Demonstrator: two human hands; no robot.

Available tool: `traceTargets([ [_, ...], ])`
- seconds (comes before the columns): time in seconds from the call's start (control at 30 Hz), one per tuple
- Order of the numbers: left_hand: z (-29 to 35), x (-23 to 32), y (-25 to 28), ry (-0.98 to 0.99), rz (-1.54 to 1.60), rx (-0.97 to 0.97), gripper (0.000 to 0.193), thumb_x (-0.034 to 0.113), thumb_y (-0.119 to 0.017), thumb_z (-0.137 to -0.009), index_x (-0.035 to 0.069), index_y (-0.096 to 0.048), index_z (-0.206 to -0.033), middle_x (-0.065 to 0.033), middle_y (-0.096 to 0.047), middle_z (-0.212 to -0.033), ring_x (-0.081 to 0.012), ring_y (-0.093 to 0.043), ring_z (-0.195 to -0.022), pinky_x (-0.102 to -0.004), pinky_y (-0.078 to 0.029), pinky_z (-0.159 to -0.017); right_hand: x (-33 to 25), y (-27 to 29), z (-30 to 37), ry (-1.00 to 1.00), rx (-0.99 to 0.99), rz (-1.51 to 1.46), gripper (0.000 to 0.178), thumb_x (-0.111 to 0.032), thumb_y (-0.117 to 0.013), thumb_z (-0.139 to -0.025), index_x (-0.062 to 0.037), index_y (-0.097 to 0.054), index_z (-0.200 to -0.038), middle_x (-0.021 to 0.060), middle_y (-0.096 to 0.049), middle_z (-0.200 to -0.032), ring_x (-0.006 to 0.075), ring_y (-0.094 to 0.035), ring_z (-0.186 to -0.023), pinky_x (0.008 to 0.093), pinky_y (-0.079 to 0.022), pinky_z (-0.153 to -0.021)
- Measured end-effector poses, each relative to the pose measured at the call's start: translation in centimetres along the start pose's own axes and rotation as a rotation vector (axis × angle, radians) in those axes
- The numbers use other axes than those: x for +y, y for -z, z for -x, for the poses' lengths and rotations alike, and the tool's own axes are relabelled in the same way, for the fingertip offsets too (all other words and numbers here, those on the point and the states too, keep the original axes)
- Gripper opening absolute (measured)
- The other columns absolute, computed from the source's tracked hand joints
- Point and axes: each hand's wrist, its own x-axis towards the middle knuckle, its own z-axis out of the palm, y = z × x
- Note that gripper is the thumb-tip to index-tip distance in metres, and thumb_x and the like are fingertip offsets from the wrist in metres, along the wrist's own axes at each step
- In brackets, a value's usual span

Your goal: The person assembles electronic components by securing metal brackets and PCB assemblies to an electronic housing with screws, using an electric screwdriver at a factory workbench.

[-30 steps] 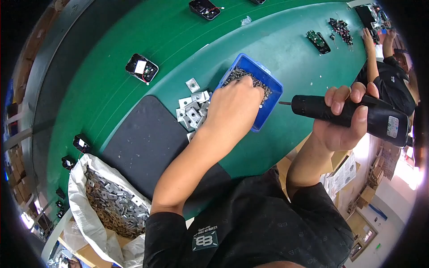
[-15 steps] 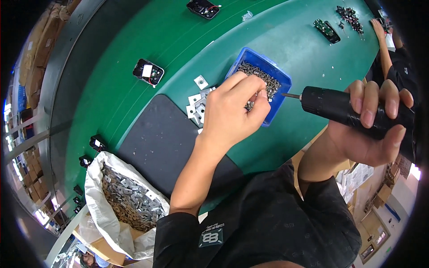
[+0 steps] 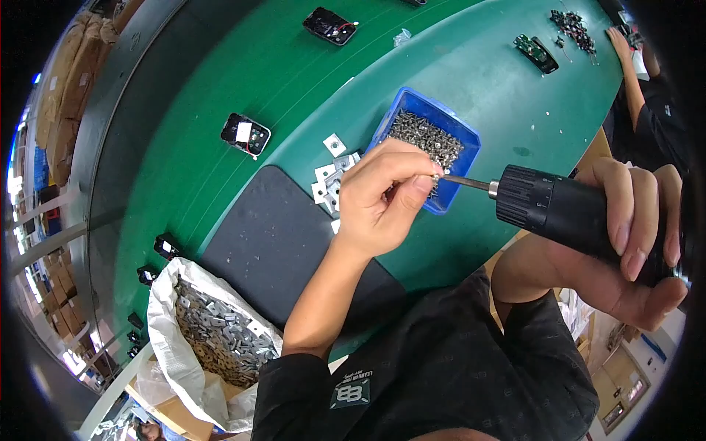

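My right hand (image 3: 625, 235) is wrapped round a black electric screwdriver (image 3: 537, 202), its bit pointing left. Thumb and forefinger of my left hand (image 3: 386, 192) pinch a small metal screw (image 3: 436, 178) at the tip of the bit, mostly hidden by the fingertips. Just beyond them stands a blue bin (image 3: 471, 140) full of loose metal screws (image 3: 423, 140). Square metal plates (image 3: 324, 173) with holes lie in a loose pile left of my left hand.
A black mat (image 3: 257, 228) covers part of the green table. At lower left, a white sack (image 3: 165, 323) holds many metal pieces. Black device housings (image 3: 245, 134) lie on the green belt. At the far right a co-worker's arm (image 3: 631, 81) reaches beside small parts (image 3: 573, 31).
My left hand has risen off the screws to the bit tip. The screwdriver has come down and left, so bit and fingertips meet. Housings on the belt have shifted slightly.
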Motion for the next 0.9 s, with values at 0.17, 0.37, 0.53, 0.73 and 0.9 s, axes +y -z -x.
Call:
traceTargets([
  [0.17,0.2,0.1,-0.4,0.053,0.061,0.007,0.006,0.005,-0.059,-0.088,0.001,-0.061,-0.092,-0.0093,-0.062,-0.083,-0.0126,-0.052,-0.063,-0.0241,-0.041,-0.055,0.2,-0.4,-0.1,-0.050,-0.013,-0.044,0.028,-0.025,-0.077,-0.063,-0.0167,-0.054,-0.075,-0.0017,-0.056,-0.061,0.0043,-0.057,-0.058,0.0183,-0.048,-0.074],
  [0.37,0.2,0.1,-0.2,0.043,0.062,-0.020,0.006,0.006,-0.059,-0.088,0.001,-0.061,-0.091,-0.0079,-0.061,-0.079,-0.0119,-0.051,-0.062,-0.0237,-0.040,-0.054,0.6,-0.9,-0.1,0.042,0.004,-0.068,0.029,-0.021,-0.078,-0.061,-0.0148,-0.053,-0.074,-0.0035,-0.053,-0.064,0.0036,-0.058,-0.057,0.0182,-0.047,-0.067],
  [0.53,0.4,0.8,-0.2,0.184,0.121,-0.037,0.007,0.006,-0.054,-0.090,0.000,-0.058,-0.090,-0.0063,-0.058,-0.074,-0.0098,-0.051,-0.062,-0.0239,-0.040,-0.054,1.1,-0.4,-0.1,0.064,-0.105,-0.100,0.031,-0.018,-0.083,-0.062,-0.0149,-0.053,-0.071,-0.0041,-0.055,-0.066,0.0041,-0.059,-0.058,0.0178,-0.049,-0.066],
  [0.73,0.2,1.7,-0.4,0.336,0.233,-0.047,0.009,0.003,-0.046,-0.092,0.000,-0.054,-0.092,-0.0045,-0.055,-0.078,-0.0081,-0.051,-0.068,-0.0225,-0.041,-0.060,1.3,0.9,-0.6,0.042,-0.190,-0.107,0.033,-0.017,-0.086,-0.062,-0.0154,-0.054,-0.068,-0.0048,-0.056,-0.067,0.0040,-0.060,-0.059,0.0174,-0.050,-0.066],
  [0.9,0.4,1.5,-0.5,0.381,0.302,-0.048,0.009,0.005,-0.046,-0.093,0.000,-0.054,-0.092,-0.0033,-0.055,-0.078,-0.0070,-0.050,-0.067,-0.0223,-0.041,-0.060,1.4,1.6,-0.9,-0.056,-0.252,-0.078,0.032,-0.022,-0.087,-0.061,-0.0165,-0.056,-0.065,-0.0060,-0.058,-0.068,0.0030,-0.060,-0.060,0.0168,-0.051,-0.067],
])
